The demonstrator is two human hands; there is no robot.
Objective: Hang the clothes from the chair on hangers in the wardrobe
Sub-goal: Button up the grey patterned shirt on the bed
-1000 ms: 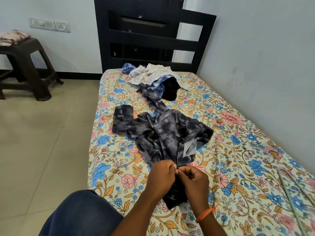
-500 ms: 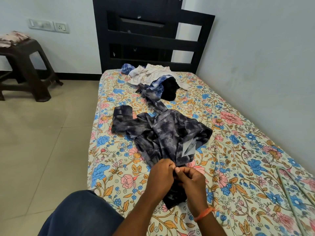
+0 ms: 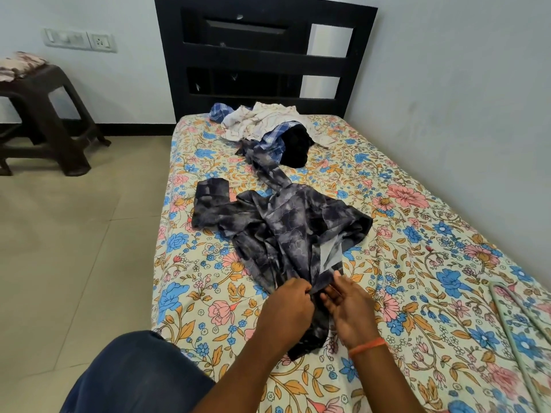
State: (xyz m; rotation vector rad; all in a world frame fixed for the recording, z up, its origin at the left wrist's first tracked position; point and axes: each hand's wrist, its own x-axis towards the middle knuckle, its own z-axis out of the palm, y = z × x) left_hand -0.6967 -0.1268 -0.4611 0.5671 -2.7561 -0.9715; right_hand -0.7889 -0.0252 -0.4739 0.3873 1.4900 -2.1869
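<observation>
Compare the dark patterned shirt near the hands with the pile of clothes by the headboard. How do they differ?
The dark patterned shirt is one garment, spread out; the pile of clothes is several, heaped together. The left hand and the right hand grip the shirt; nothing touches the pile. Both lie on the flowered bed.

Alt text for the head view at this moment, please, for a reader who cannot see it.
Both hands, left hand and right hand, pinch the near end of a dark mottled shirt spread on a floral bedsheet. A pile of clothes lies by the black headboard; a brown stool stands left.
</observation>
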